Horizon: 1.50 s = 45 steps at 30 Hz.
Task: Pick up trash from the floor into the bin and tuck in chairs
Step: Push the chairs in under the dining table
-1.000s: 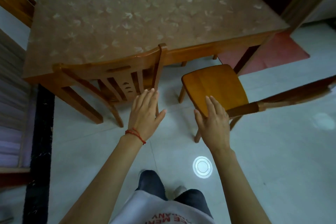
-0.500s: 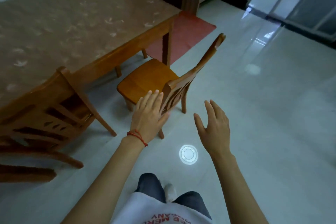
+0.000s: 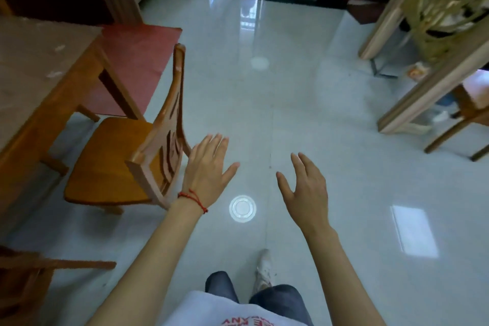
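**Both hands open beside the pulled-out chair**

Left hand (image 3: 209,169) is spread with straight fingers just behind the back of the wooden chair (image 3: 111,164); whether it touches the backrest cannot be told. Right hand (image 3: 304,188) hangs apart from it over bare floor, fingers relaxed and slightly bent, holding nothing. A red string (image 3: 193,198) circles the left wrist.

The chair stands by the near right corner of the worktop (image 3: 39,66), its seat only partly under the worktop's edge and its backrest leaning out toward the open floor (image 3: 291,87). A second chair (image 3: 31,275) shows at the lower left edge of the view. A red mat (image 3: 137,53) lies beyond the worktop's corner leg. To the right of the hands the glossy tiled floor runs wide and open as far as a pale wooden frame (image 3: 423,92) on the far right, with a round white lid-like disc (image 3: 242,207) lying on the tiles between the two wrists.

Compared with half a second ago, the view has swung to the right: the worktop fills less of the picture, the frame has come into sight, and the chair now sits left of both hands.
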Tool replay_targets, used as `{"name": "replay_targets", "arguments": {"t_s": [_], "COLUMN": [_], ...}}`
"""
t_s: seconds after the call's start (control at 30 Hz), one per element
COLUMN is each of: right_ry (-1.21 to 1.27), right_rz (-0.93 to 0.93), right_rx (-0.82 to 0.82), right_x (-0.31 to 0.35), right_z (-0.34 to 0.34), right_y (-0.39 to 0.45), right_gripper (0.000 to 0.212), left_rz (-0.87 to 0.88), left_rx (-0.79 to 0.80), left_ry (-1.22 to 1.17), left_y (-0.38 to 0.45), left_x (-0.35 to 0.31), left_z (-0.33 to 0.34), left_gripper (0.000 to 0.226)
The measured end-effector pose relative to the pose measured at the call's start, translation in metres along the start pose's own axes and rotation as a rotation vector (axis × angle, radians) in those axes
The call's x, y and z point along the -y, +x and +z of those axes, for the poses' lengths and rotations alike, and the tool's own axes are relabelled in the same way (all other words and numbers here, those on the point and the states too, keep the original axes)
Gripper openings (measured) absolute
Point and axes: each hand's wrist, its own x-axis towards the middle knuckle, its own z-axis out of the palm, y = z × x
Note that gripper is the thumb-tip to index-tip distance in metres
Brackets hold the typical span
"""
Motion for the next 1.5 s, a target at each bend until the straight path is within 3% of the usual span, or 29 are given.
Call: {"name": "replay_targets", "arguments": {"t_s": [0.23, 0.63, 1.23, 1.5], "right_ry": [-0.025, -0.02, 0.05, 0.101], "right_rz": [0.065, -0.032, -0.24, -0.492], "right_rx": [-0.027, 0.093, 0.226, 0.41], "right_x": [-0.055, -0.118, -0.058, -0.016], "right_z": [-0.016, -0.032, 0.046, 0.082], "right_y": [0.052, 0.207, 0.4, 0.455], "right_gripper": [0.049, 0.051, 0.049, 0.049], "left_rz": [0.052, -0.105, -0.355, -0.65], "left_rx": [0.043, 0.051, 0.053, -0.095], "left_ry": [-0.001, 0.012, 0.061, -0.006], "left_y": [0.069, 0.187, 0.322, 0.332], "left_x": [-0.034, -0.07, 0.023, 0.042], "left_z": [0.035, 0.072, 0.076, 0.066], "left_gripper": [0.056, 0.057, 0.059, 0.061]}}
